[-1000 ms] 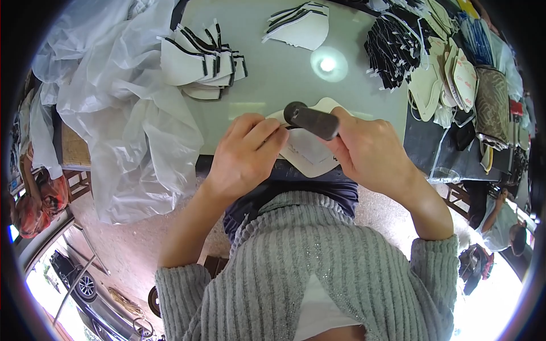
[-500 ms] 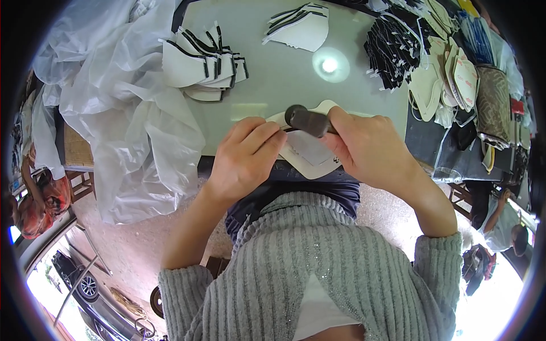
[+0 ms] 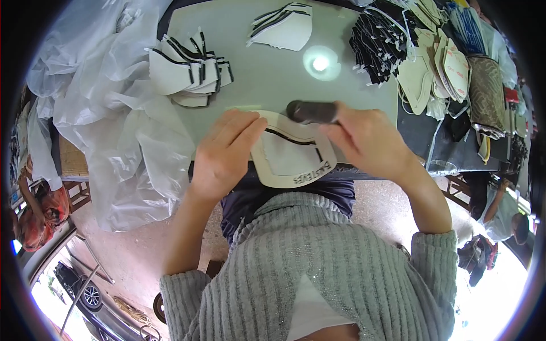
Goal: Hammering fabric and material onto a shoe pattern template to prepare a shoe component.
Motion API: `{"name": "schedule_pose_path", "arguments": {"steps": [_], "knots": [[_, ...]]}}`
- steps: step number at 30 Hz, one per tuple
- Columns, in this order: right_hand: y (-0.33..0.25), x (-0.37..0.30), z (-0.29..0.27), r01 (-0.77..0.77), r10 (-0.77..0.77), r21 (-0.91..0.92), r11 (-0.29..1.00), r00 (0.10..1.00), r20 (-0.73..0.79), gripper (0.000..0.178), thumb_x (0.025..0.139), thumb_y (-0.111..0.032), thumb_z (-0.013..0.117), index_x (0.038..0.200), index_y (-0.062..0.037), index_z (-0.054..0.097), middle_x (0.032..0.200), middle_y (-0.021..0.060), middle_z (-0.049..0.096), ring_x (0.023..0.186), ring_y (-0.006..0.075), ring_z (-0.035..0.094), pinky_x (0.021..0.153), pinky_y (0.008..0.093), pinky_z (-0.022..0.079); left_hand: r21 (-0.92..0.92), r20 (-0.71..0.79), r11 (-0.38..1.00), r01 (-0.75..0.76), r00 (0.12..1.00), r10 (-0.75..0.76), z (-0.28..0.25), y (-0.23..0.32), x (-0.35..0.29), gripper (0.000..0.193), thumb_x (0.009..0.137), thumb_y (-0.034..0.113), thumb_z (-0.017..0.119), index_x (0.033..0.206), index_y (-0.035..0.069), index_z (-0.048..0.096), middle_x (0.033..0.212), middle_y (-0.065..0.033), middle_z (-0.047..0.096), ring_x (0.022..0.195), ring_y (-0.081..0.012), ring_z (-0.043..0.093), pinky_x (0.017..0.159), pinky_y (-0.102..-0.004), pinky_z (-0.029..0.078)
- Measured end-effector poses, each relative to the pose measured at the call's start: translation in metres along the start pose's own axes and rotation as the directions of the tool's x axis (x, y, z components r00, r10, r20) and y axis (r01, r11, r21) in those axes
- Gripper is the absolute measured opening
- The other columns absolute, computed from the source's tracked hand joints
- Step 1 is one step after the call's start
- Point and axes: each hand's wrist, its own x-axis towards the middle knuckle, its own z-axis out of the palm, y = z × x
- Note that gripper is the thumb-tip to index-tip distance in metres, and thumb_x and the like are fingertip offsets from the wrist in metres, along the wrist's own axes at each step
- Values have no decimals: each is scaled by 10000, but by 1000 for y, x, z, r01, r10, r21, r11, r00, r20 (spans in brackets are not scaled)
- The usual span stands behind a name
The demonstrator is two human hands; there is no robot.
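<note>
My left hand is closed on the upper left edge of a cream, ring-shaped template with dark lettering on its rim. A white cut piece shows in the template's opening, edged with a thin black strip. The template lies at the table's near edge and juts over it. In my right hand is a dark hammer, its rounded head pointing left above the template's far edge. Fingers of the right hand come close to the template's right side; whether they touch it I cannot tell.
White pieces with black edging lie fanned at the far left, with another stack at the back. Black strips are heaped at the right, beside cream templates. Crumpled clear plastic sheeting hangs over the left table edge.
The template has turned and shifted left and nearer, so the black strip shows more fully. The hammer has swung level, its head pointing left. My left hand moved slightly left and nearer with the template.
</note>
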Motion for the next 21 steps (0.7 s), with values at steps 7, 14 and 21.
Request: {"name": "schedule_pose_path", "arguments": {"steps": [7,14,21], "knots": [[1,-51,-18,73,-32,190,979,977,-209,121,896,-99,631,939,3,580,655,141,572,511,337,579,487,400,469,30,47,998,-48,998,46,-3,-1,3,246,761,-101,657,993,-23,691,1066,-134,668,977,-327,660,824,-368,545],[-16,-44,-1,-40,34,-126,991,998,-49,325,962,-326,572,832,-35,507,608,117,594,519,341,605,470,422,474,71,60,996,-47,997,43,0,1,6,229,786,-99,642,994,-19,691,1072,-140,670,969,-320,663,822,-363,546],[-7,-51,12,-51,51,-89,995,999,-2,329,967,-323,564,846,-24,505,605,125,592,521,350,601,473,435,470,-88,-73,984,152,985,-158,4,8,1,292,825,-103,607,1109,-38,618,1067,-164,675,992,-336,651,849,-353,527]]}}
